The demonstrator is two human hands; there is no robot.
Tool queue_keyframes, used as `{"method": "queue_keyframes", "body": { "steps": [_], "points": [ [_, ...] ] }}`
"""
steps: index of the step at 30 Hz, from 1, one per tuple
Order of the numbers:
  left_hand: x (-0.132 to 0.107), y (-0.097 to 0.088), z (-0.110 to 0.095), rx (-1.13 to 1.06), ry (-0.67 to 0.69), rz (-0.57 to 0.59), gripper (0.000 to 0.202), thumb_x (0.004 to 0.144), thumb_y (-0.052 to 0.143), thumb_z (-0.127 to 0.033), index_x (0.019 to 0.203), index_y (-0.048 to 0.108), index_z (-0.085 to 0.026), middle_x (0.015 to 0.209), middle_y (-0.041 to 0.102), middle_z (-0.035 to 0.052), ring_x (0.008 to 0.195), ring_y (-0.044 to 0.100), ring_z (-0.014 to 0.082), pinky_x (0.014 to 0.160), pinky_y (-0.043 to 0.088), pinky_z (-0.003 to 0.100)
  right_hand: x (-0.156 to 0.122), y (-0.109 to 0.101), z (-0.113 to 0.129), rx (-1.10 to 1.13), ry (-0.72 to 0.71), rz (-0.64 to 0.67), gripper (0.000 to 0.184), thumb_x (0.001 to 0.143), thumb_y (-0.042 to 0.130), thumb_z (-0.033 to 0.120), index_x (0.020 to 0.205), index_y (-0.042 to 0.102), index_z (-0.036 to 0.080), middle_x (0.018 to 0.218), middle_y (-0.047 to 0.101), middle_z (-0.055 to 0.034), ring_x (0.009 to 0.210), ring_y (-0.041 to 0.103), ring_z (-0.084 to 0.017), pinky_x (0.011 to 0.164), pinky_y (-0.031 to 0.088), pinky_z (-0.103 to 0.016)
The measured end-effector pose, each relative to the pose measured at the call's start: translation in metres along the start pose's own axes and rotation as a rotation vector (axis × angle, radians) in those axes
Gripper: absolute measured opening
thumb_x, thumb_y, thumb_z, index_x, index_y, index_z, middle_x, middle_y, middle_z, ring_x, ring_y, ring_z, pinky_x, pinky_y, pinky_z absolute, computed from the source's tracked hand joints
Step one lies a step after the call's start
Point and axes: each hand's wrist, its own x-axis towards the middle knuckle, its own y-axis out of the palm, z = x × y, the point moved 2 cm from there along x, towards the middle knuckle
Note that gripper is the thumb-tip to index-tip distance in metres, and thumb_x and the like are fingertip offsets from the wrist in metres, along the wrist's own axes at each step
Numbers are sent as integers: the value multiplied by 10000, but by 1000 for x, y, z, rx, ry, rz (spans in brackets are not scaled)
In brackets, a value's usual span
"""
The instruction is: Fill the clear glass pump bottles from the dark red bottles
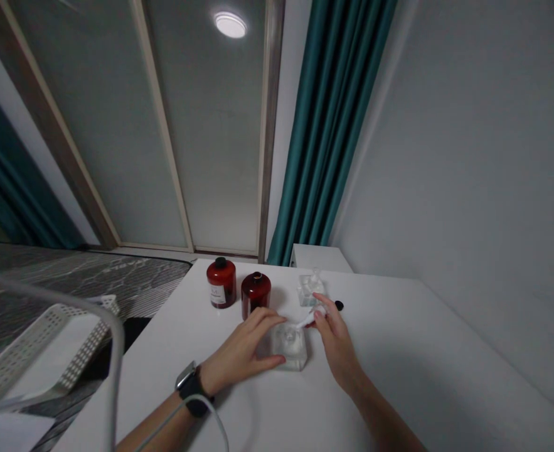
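Left hand, open, against clear glass bottle; right hand pinching white strip

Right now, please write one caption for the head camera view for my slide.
Head view: left hand at a clear square bottle, right fingers pinching a small white strip, two red bottles behind.

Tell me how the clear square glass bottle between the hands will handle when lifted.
The clear square glass bottle looks thick-walled, so it is probably heavy for its size. Its flat, wide base suggests it resists tipping. Its smooth surface may be slippery.
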Motion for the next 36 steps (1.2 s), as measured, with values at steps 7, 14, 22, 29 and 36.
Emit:
{"method": "queue_keyframes", "body": {
  "steps": [7, 14, 22, 29, 36],
  "points": [
    [0, 0, 0, -1, 11, -4, 536, 839, 724, -273, 1325, 502, -238, 1262, 550, 103, 1166, 560, 270, 1006, 496, 418, -2, 0, 8, -32, -109, -5, 367, 927, 533, 402, 1234, 582, 206, 794, 626, -5, 660, 589, -175, 640, 529, -298],
    [1, -1, -1, 8, 5, 3, 512, 840, 716, -272, 1307, 512, -224, 1258, 549, 108, 1162, 561, 273, 999, 499, 419, -1, -1, 8, -59, -74, 23, 397, 915, 531, 410, 1244, 580, 194, 783, 632, 0, 679, 604, -182, 668, 527, -303],
    [1, -1, -1, 9, 7, 11, 532, 840, 719, -252, 1319, 490, -228, 1259, 540, 104, 1169, 551, 271, 1004, 493, 420, 12, -24, 1, -67, 96, 288, 338, 861, 600, 412, 1117, 655, 199, 683, 612, 23, 673, 607, -185, 663, 496, -313],
    [0, 1, 1, 6, -4, 7, 557, 826, 728, -215, 1325, 482, -240, 1276, 529, 92, 1190, 541, 264, 1027, 481, 416, 10, -34, -4, -114, 172, 676, 286, 847, 673, 402, 1048, 691, 199, 880, 682, -20, 752, 598, -170, 680, 471, -289],
    [-2, 3, 5, 19, -2, -2, 578, 830, 712, -206, 1347, 461, -259, 1297, 518, 88, 1208, 539, 262, 1037, 478, 414, 14, -32, -5, -178, 116, 617, 257, 808, 709, 336, 1031, 704, 209, 938, 693, -35, 855, 593, -192, 826, 471, -337]
  ]
}}
